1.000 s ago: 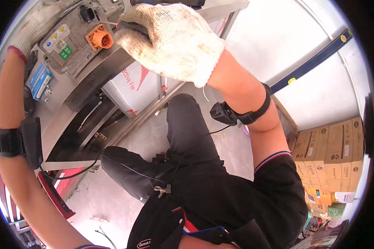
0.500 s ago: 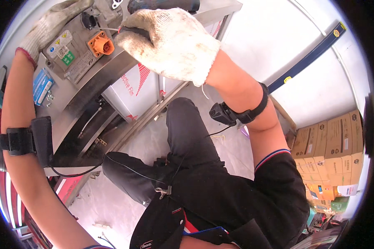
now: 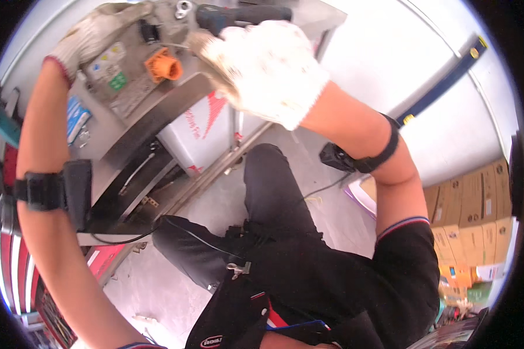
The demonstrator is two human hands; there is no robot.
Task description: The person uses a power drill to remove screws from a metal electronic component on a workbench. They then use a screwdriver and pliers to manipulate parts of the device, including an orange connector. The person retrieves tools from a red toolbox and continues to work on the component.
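Note:
A grey metal housing with an orange socket (image 3: 165, 65), a black connector (image 3: 150, 31) and labels (image 3: 108, 65) stands on the metal bench (image 3: 108, 148). My left hand (image 3: 99, 30), in a soiled white knit glove, lies along its far left side with the fingers stretched out. My right hand (image 3: 268, 67), in a similar glove, is closed around a screwdriver, its handle mostly hidden in the fist. The screwdriver's thin shaft (image 3: 174, 46) points left toward the housing, near the black connector. Motion blurs where its tip meets the housing.
A dark cordless power tool (image 3: 244, 16) lies on the bench beyond my right hand. A blue-and-white packet (image 3: 77, 119) and small screws (image 3: 84, 137) lie near my left forearm. A blue spirit level (image 3: 442, 81) leans by the white wall. Cardboard boxes (image 3: 468, 209) are stacked at right.
The view has shifted, so everything sits slightly further right and lower. My right fist has turned with the screwdriver, and its back now faces up more. My left hand stays on the housing.

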